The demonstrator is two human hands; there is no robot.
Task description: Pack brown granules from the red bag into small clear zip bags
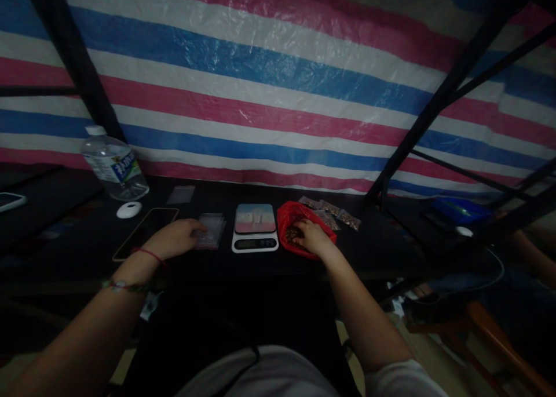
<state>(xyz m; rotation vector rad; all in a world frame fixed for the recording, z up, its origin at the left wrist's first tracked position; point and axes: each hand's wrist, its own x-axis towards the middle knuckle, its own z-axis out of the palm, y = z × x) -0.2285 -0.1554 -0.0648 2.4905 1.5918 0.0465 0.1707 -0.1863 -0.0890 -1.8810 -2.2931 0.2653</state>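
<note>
My right hand reaches into an open red plastic bag on the dark table, its fingers closed on small dark pieces inside. My left hand rests on the table with its fingertips touching a stack of small clear plastic bags. Between the two hands stands a small white digital scale with a clear bag lying on its platform. Several small filled packets lie behind the red bag.
A phone lies left of my left hand, with a white oval object and a water bottle behind it. One empty clear bag lies further back. A striped tarpaulin hangs behind. A blue object sits at the right.
</note>
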